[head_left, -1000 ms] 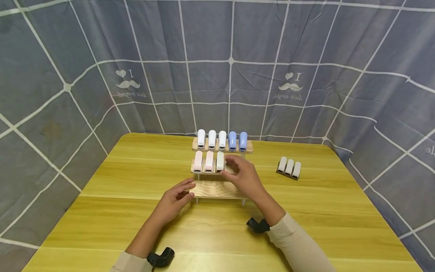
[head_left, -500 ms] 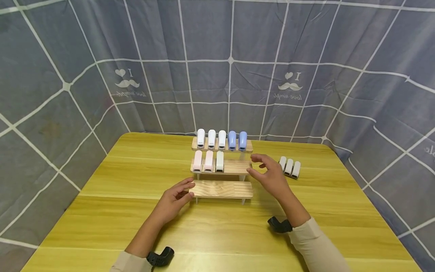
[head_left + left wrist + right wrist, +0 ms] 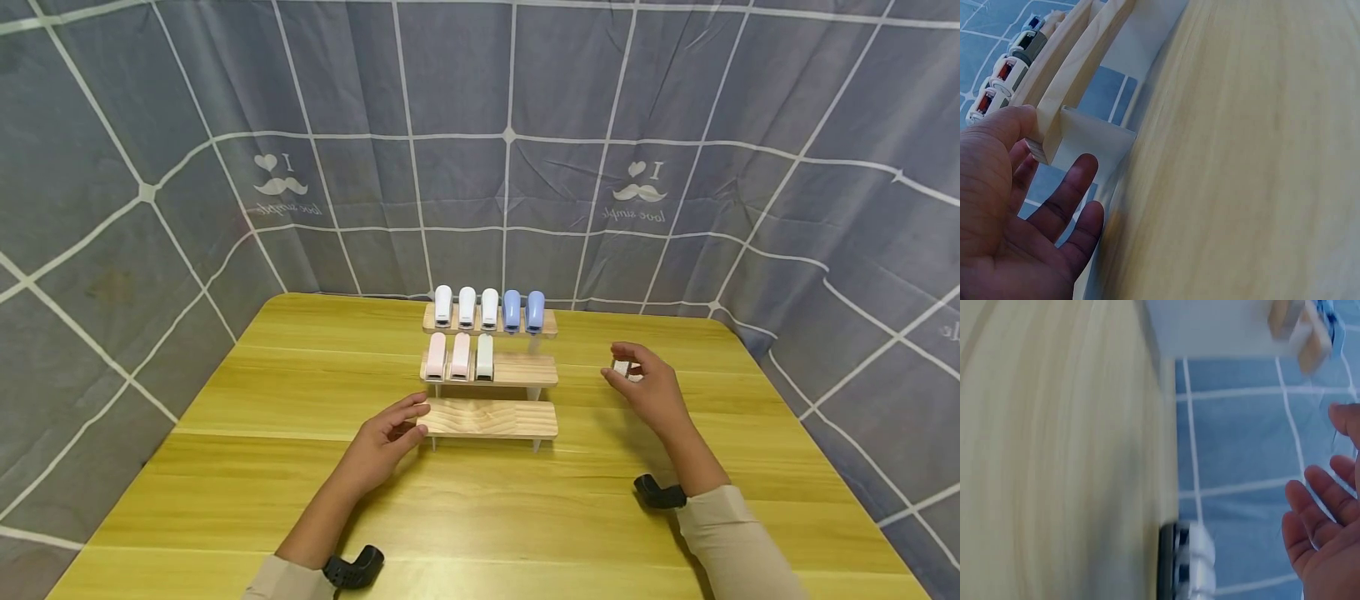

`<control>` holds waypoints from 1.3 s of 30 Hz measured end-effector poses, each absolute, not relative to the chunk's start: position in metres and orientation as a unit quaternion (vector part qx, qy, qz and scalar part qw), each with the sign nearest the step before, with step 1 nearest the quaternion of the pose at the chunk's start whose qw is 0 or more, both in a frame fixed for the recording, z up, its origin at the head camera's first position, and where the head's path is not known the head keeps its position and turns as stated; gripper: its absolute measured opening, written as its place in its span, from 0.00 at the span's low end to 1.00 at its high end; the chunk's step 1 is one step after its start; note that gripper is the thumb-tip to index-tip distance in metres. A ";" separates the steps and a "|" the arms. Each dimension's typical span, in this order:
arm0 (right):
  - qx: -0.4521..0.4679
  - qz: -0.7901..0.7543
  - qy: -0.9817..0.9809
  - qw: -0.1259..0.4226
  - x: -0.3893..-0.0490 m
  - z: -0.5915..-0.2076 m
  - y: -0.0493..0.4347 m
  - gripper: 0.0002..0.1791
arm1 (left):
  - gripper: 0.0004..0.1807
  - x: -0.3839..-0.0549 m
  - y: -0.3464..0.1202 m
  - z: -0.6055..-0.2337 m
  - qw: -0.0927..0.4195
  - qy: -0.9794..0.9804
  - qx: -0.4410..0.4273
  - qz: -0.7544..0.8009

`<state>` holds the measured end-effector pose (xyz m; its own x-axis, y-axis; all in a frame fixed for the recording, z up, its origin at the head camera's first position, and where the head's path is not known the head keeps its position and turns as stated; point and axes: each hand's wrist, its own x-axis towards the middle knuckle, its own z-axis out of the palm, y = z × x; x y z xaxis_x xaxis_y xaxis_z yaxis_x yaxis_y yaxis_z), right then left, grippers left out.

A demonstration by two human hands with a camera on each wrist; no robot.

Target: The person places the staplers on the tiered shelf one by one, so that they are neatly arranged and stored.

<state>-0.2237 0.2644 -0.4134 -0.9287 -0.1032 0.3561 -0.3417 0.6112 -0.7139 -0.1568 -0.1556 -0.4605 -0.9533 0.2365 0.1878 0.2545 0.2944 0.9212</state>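
Observation:
A three-step wooden stand holds small staplers. Two pink staplers (image 3: pixel 461 357) and a pale green stapler (image 3: pixel 484 357) stand on the left part of its middle step (image 3: pixel 525 368). My left hand (image 3: pixel 386 442) holds the left end of the bare lowest step (image 3: pixel 487 418), thumb on the front edge and index finger behind; its other fingers hang loose in the left wrist view. To the right of the stand, my right hand (image 3: pixel 651 392) hovers with fingers spread and nothing held. White staplers (image 3: pixel 1197 565) in a close row lie below it, mostly hidden by the hand in the head view.
On the top step (image 3: pixel 550 323) stand three white staplers (image 3: pixel 467 307) and two blue staplers (image 3: pixel 534 310). The stand sits on a wood-grain table (image 3: pixel 480 517). A grey checked curtain (image 3: pixel 480 183) closes off the back and both sides.
My right hand has left the pale green stapler and moved right, over the white staplers. The pale green stapler stays beside the pink ones. My left hand has not moved.

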 end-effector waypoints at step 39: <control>0.063 0.391 -0.918 0.009 -0.256 -0.449 0.361 0.44 | 0.21 -0.158 -0.155 -0.464 0.014 -0.794 -0.161 -0.586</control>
